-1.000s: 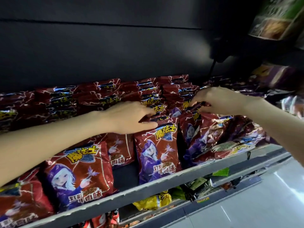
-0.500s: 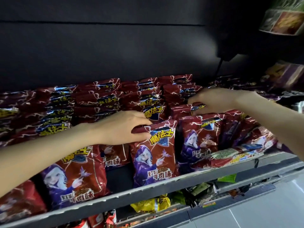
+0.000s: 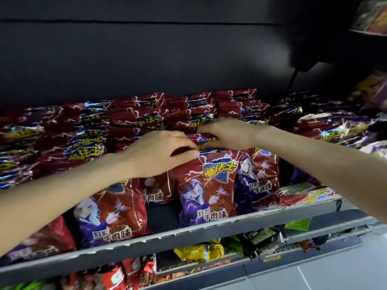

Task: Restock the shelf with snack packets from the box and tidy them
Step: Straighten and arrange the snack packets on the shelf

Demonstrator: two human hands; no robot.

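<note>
While my left hand (image 3: 159, 152) pinches the top edge of a red snack packet (image 3: 206, 189) standing at the shelf's (image 3: 188, 233) front edge, my right hand (image 3: 228, 133) curls its fingers (image 3: 206, 129) round the packet behind (image 3: 204, 139), among stacked rows.

left grip (image 3: 159, 152) pinching red packet (image 3: 206, 185) top, right grip (image 3: 228, 132) on packet behind

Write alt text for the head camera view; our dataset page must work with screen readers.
Two bare hands meet at the top edge of an upright red snack packet on a grey shelf: the left hand pinches it, the right hand grips the packets just behind. Rows of matching red packets fill the shelf.
</note>
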